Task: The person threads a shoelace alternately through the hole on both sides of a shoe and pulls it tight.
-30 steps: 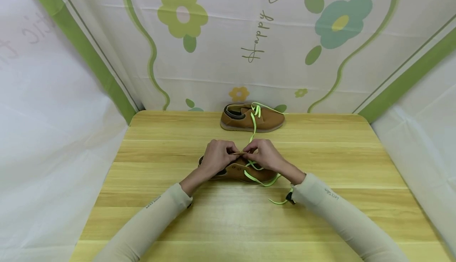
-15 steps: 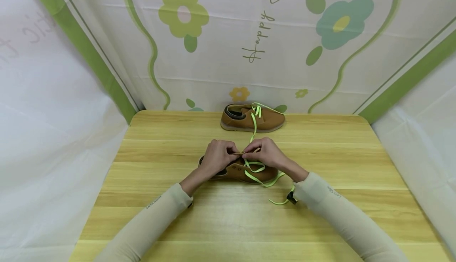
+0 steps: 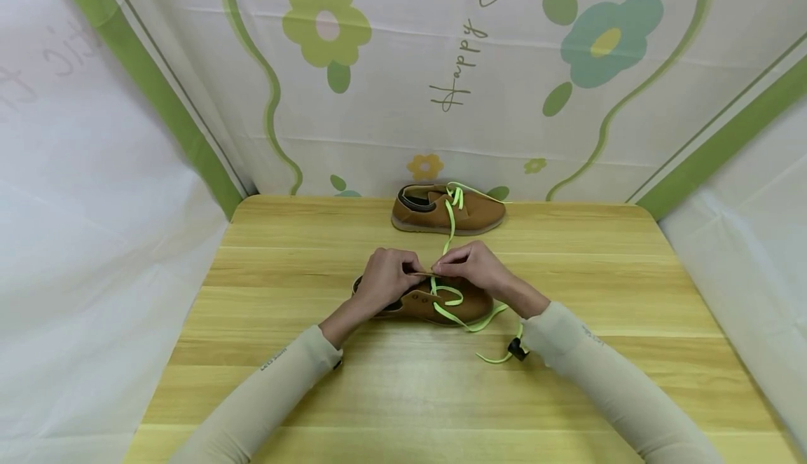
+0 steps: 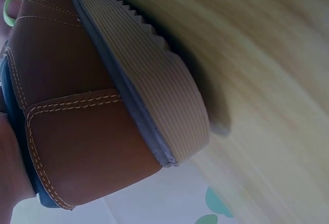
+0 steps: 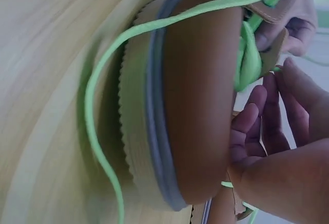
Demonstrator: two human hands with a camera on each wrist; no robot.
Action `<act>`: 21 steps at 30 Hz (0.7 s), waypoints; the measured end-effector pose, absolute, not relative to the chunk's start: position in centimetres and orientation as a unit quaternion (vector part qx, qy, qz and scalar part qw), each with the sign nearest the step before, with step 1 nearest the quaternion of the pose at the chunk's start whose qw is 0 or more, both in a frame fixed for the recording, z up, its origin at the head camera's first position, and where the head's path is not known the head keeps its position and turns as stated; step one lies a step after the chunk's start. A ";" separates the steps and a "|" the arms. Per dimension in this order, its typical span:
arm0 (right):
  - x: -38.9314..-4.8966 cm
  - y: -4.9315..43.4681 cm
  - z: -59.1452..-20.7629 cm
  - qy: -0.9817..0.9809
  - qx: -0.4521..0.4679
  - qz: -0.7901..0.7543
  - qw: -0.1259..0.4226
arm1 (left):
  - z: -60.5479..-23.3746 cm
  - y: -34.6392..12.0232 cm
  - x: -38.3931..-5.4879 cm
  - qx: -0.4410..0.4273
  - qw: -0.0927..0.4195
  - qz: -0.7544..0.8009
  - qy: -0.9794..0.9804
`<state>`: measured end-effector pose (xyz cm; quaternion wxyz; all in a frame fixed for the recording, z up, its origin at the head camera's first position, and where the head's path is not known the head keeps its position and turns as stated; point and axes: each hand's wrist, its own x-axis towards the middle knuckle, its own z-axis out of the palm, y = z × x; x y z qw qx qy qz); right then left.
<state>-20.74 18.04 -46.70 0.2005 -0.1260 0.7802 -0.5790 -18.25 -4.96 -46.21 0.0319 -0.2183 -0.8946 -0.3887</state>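
on the wooden bench [image 3: 403, 394], nearer the person: front brown shoe [image 3: 476, 299], upright, green lace [image 5: 221, 4] partly threaded; left hand [image 3: 386, 278], fingers clamped on its eyelet flap [image 5: 274, 52]; right hand [image 3: 476, 268], fingers pinching the lace at that flap. behind, beside the floral backdrop [image 3: 378, 113]: rear brown shoe [image 3: 482, 215], toe pointing right.

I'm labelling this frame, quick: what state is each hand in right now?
Left hand: closed, pinching the eyelet flap of the nearer brown leather shoe.
Right hand: closed, pinching the flat neon-green lace at that flap.
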 end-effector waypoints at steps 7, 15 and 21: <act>-20.6 18.8 -46.1 0.745 -0.099 -0.630 0.195 | -46.3 -4.9 -18.2 -0.216 0.039 -0.387 -0.895; -20.9 20.7 -45.7 0.718 -0.067 -0.676 0.150 | -46.2 -5.0 -18.0 -0.217 0.044 -0.394 -0.892; -20.9 23.0 -45.7 0.698 -0.022 -0.705 0.122 | -46.4 -5.0 -17.9 -0.220 0.044 -0.395 -0.891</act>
